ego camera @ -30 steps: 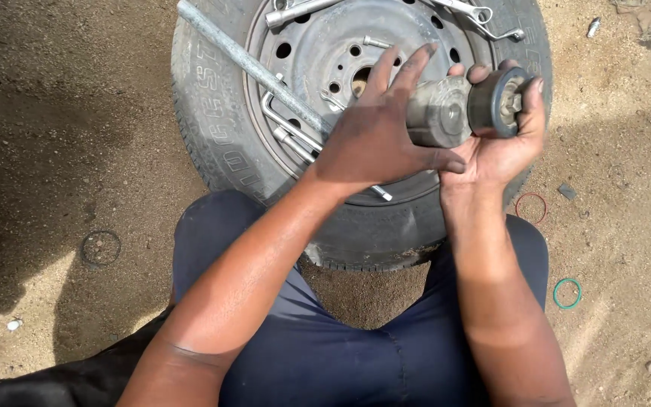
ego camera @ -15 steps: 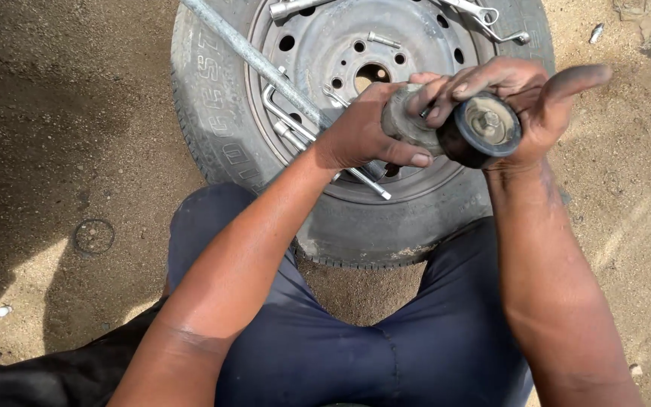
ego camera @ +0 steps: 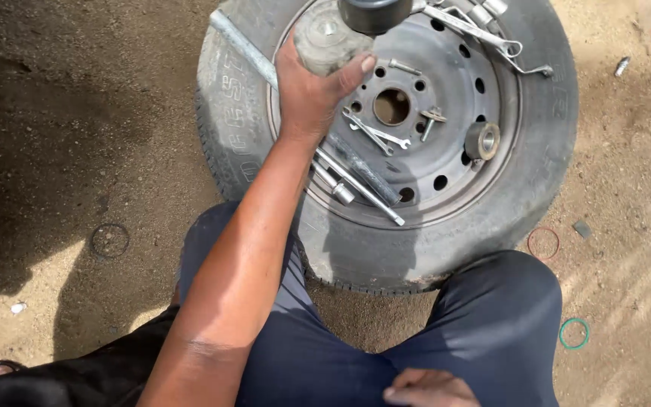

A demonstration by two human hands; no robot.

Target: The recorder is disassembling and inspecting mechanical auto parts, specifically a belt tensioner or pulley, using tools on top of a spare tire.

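Dusty ground (ego camera: 77, 151) surrounds a tyre (ego camera: 521, 188) laid flat. Over its far-left rim, the left hand (ego camera: 314, 90) wraps closed around a grey metal part (ego camera: 329, 38) with a black pulley (ego camera: 374, 11). Spanners (ego camera: 374, 134) lie beside it. The right hand (ego camera: 427, 388) rests near the lap, its grip hidden.

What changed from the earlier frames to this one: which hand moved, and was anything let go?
The right hand let go of the metal part and dropped to the lap at the bottom edge. The left hand alone now grips the part, raised over the upper rim of the wheel. The black pulley end now sits at the frame's top. Wheel, wrenches and long bar stayed put.
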